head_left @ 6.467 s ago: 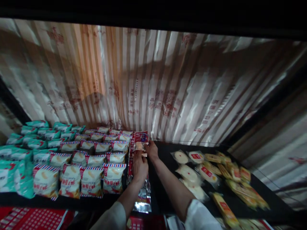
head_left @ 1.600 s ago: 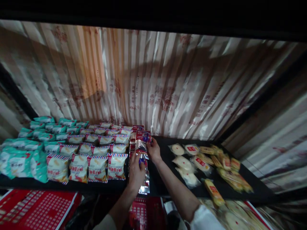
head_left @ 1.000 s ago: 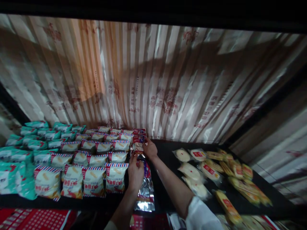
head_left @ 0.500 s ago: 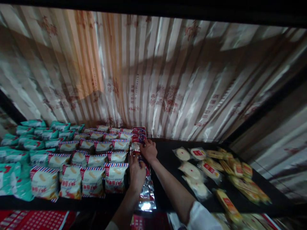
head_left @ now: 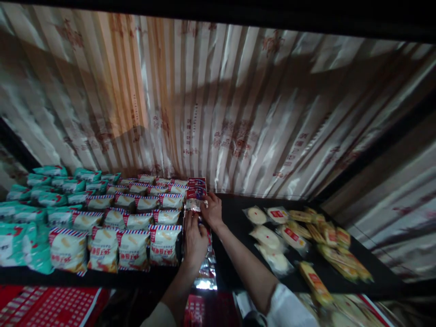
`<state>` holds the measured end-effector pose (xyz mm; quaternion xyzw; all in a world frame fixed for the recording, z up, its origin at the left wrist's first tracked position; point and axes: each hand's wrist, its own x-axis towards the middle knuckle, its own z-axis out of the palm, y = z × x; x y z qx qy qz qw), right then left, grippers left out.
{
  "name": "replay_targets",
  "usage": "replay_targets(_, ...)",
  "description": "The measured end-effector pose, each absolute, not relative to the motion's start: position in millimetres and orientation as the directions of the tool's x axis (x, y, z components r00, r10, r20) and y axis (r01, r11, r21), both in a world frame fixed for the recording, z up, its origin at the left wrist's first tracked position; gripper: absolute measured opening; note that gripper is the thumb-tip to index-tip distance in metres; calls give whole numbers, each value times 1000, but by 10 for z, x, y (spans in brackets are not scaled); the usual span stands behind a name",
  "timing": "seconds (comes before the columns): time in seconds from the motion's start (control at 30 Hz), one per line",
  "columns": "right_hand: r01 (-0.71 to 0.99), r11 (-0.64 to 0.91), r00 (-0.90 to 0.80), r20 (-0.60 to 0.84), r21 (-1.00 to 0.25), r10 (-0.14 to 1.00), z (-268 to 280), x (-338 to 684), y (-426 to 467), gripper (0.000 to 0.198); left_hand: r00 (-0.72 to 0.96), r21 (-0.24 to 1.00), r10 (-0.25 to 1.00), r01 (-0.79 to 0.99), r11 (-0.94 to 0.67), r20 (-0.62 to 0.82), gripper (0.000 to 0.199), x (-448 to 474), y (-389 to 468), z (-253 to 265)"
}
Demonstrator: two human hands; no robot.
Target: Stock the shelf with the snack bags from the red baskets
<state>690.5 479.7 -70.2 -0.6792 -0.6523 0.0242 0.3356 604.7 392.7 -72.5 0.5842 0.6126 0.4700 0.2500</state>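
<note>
A narrow row of red, shiny packets (head_left: 195,193) runs front to back on the black shelf (head_left: 235,254), with silvery ends near the front edge. My left hand (head_left: 195,236) lies over the middle of this row, its fingers stretched forward on the packets. Further back, my right hand (head_left: 211,211) grips the row's right side, fingers bent over a red packet. Its fingertips are partly hidden. Immediately left of the row stand white snack bags (head_left: 165,245) with red-and-blue striped tops.
Teal bags (head_left: 37,245) fill the shelf's far left. On the right lie clear-wrapped round flat breads (head_left: 269,238) and yellow packets (head_left: 315,282). A pleated, printed curtain (head_left: 218,100) hangs behind. A red basket (head_left: 51,309) sits below the front edge.
The view has shifted slightly, so the shelf's front appears higher. Both hands stay on the red packet row, with little visible movement.
</note>
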Motion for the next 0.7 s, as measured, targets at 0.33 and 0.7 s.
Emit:
replay_targets(0.33, 646, 271, 187, 492, -714, 850, -536, 7019, 3890, 27, -26, 789, 863, 418, -450, 505, 35, 5941, 2990, -693)
replay_targets(0.7, 486, 92, -96, 52, -869, 994, -1356, 6641, 1917, 26, -153, 848, 921, 359, 390, -358, 28, 5329, 1645, -1644)
